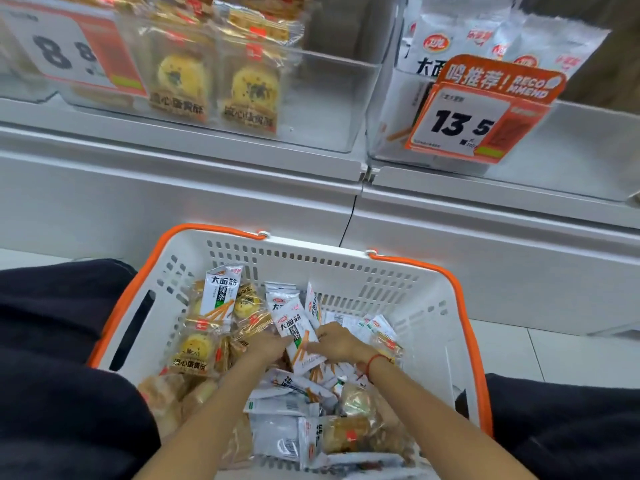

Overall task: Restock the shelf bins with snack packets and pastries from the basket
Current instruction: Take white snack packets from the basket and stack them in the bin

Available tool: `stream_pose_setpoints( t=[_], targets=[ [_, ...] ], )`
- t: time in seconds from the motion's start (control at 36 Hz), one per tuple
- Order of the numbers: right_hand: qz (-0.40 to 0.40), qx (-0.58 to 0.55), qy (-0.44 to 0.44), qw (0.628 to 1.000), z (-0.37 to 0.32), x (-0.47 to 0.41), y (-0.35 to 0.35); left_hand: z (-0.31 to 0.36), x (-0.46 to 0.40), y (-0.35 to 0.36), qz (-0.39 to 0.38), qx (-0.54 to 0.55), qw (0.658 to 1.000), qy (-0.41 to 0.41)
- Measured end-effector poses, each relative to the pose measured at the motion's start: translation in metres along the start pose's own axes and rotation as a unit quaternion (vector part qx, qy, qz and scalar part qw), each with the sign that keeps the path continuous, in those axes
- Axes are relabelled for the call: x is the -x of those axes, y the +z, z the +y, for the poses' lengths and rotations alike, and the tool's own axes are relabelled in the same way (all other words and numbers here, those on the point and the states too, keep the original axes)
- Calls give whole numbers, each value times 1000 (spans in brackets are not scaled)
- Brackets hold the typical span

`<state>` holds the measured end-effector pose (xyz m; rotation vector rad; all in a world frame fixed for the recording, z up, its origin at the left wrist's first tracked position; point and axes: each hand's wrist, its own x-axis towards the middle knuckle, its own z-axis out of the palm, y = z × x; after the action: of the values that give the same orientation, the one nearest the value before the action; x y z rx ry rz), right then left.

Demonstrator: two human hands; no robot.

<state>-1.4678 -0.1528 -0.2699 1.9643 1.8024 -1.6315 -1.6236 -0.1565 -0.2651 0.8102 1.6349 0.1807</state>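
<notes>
white shelf (180, 157) carries two clear bins (332, 98) (price-tagged), side by side.

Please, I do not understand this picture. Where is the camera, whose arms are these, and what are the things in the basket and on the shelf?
The one camera sits on a person's head, looking down. The left hand and right hand reach into a white basket with orange handles and together grip a white snack packet. More white packets and clear-wrapped pastries lie around it. Above, one clear shelf bin holds the same pastries; the bin beside it, behind a 13.5 price sign, holds white packets.
</notes>
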Motion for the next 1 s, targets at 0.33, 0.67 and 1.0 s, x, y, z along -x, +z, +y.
stream_pose_setpoints(
  t=[0.33,0.67,1.0],
  targets=[
    [-126,-7,23,992,-57,58,-112,89,75,-45,-116,4,981,158],
    [124,-37,-222,966,-146,161,-189,180,169,-74,25,32,896,443],
    [281,-181,-189,923,-164,249,-253,280,220,-72,156,-12,749,643]
  ],
)
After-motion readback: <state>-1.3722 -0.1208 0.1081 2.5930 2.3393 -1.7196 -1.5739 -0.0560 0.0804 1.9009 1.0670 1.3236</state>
